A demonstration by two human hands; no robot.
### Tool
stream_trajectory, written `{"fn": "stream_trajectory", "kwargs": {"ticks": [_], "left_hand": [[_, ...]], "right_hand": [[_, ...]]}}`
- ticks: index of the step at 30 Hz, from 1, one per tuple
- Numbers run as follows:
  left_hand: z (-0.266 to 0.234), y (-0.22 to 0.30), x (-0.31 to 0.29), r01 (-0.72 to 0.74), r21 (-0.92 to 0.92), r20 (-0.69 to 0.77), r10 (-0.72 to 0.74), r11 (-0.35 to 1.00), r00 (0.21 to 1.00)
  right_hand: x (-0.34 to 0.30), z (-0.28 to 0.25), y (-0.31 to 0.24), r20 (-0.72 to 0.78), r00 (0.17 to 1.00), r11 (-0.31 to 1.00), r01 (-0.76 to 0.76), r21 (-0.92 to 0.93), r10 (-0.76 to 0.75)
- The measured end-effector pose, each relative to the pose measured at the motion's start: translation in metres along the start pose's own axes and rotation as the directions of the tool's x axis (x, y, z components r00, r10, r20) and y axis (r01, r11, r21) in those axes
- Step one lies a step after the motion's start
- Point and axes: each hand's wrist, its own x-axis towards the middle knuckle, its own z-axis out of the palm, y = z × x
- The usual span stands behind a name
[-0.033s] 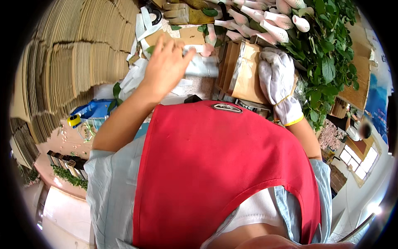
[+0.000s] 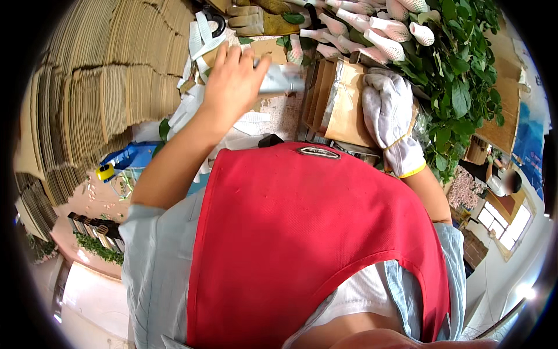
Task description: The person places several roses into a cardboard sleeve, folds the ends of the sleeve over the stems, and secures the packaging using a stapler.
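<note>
My bare left hand (image 2: 235,81) is over the cluttered worktop at the upper left of centre, palm down, fingers bent. Beside its thumb a silvery-grey, blurred object (image 2: 283,79) sticks out to the right and seems to be in the hand; its kind I cannot make out. My right hand (image 2: 392,113) wears a whitish work glove with a yellow cuff edge. Its bent fingers lie against the right side of a brown cardboard box (image 2: 351,102) with divider-like layers at its left end; the thumb is hidden.
White strips (image 2: 200,38) and cardboard scraps lie around the left hand. Stacked cardboard (image 2: 110,93) rises at left. A yellow-brown glove (image 2: 261,22), pink blooms in white netting (image 2: 386,43) and green leaves (image 2: 459,93) border the far and right sides. Another person (image 2: 497,183) is far right.
My left hand has moved slightly away from me, and the grey object beside its thumb has shifted the same way. The pink piece near its fingertips no longer shows. My right hand stays still.
</note>
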Motion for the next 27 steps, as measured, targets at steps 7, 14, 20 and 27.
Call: {"fn": "stream_trajectory", "kwargs": {"ticks": [7, 14, 20, 27], "left_hand": [[0.021, -0.011, 0.047, 0.014, -0.243, 0.104, 0.011, 0.97, 0.995], [0.018, -0.005, 0.049, 0.011, -0.269, 0.068, 0.008, 0.963, 0.998], [0.02, 0.002, 0.048, -0.008, -0.214, 0.121, 0.034, 0.977, 0.992], [0.008, 0.003, 0.064, -0.034, 0.087, 0.387, -0.002, 0.996, 0.922]], "right_hand": [[0.004, -0.005, -0.001, 0.069, 0.997, 0.999, -0.041, -0.011, 0.041], [0.0, 0.002, 0.003, -0.012, 1.0, 1.0, 0.002, 0.023, -0.002], [-0.005, 0.002, -0.003, 0.062, 0.988, 0.983, -0.132, -0.128, 0.14], [-0.002, -0.001, -0.001, -0.024, 0.995, 0.995, -0.098, 0.031, 0.098]]}}
